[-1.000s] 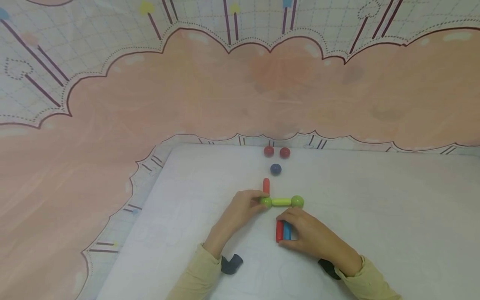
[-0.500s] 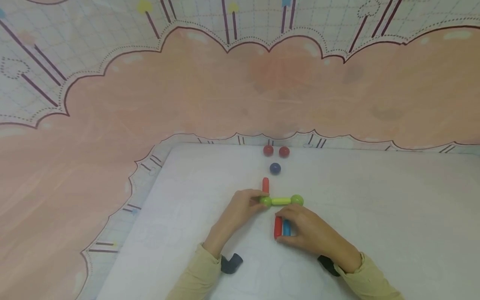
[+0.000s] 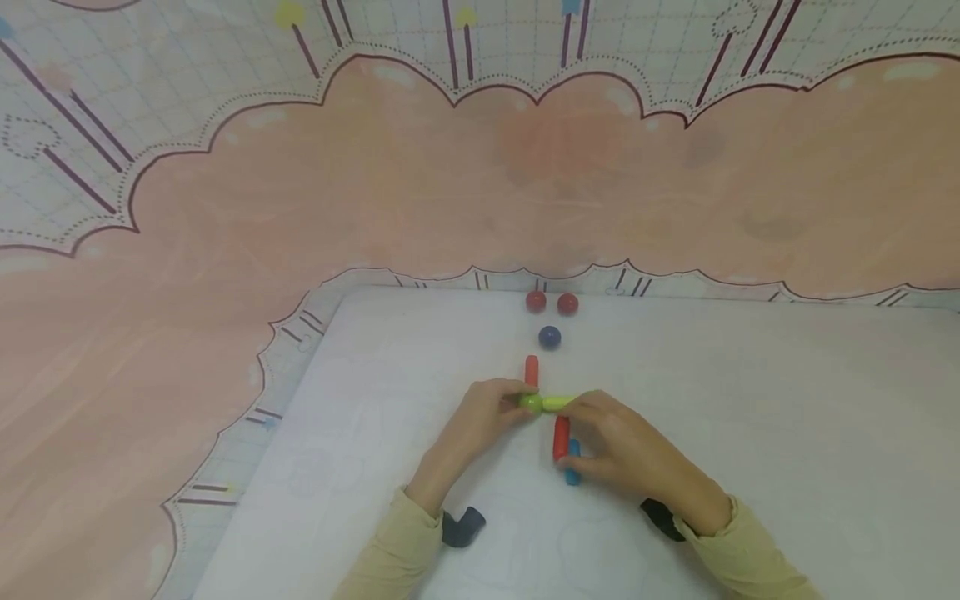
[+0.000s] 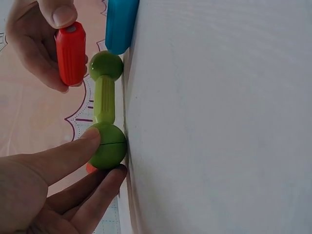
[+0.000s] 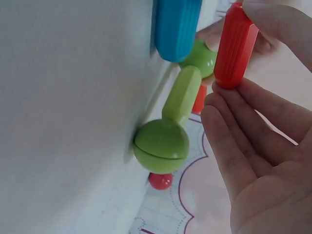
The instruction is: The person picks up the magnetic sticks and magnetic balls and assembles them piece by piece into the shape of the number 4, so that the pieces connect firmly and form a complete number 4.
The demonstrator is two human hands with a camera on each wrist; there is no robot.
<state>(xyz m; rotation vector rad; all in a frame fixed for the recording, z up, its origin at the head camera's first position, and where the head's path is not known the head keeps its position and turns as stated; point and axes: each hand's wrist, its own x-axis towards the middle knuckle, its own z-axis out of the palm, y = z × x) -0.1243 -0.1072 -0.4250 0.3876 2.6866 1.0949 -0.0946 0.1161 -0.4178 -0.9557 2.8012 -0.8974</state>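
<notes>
From the head view, the right grip hid the green ball at the lime rod, three o'clock; the left sleeve ran out toward seven.

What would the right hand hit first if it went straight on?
Probably the light-green stick, just past the right hand in the head view; depth unclear, might pass above.

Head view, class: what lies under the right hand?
A blue stick, its middle hidden; a lime stick, its right end hidden. The right wrist view shows a green ball there.
</notes>
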